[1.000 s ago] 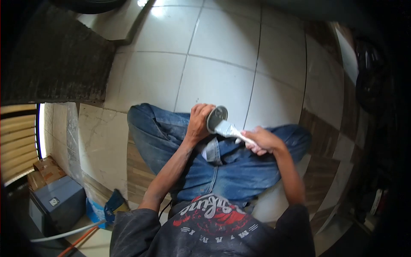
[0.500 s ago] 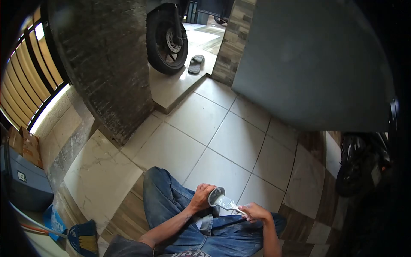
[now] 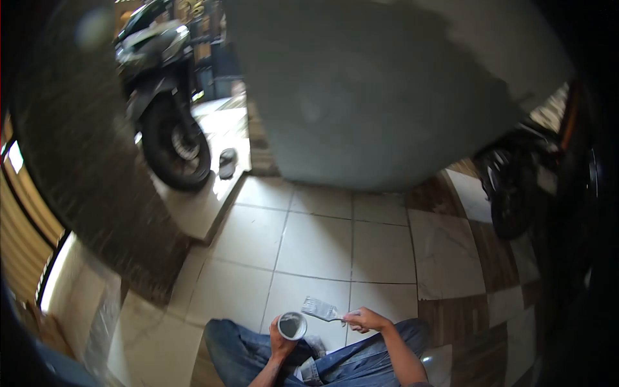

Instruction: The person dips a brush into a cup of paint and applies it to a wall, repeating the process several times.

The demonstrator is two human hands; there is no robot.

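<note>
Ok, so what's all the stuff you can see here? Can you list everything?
paint cup: one, pale with grey paint inside, held in the left hand
paintbrush: one, grey bristles, held in the right hand, just right of the cup
wall: one, grey, straight ahead
left motorbike: one, dark, upper left on the raised step
right motorbike: one, dark, at the right edge
sandal: one, dark, by the left motorbike's wheel
brick pillar: one, dark brown, left
floor tiles: many, pale, some brown on the right
jeans: one pair, blue, bottom
left hand: one
right hand: one
</note>
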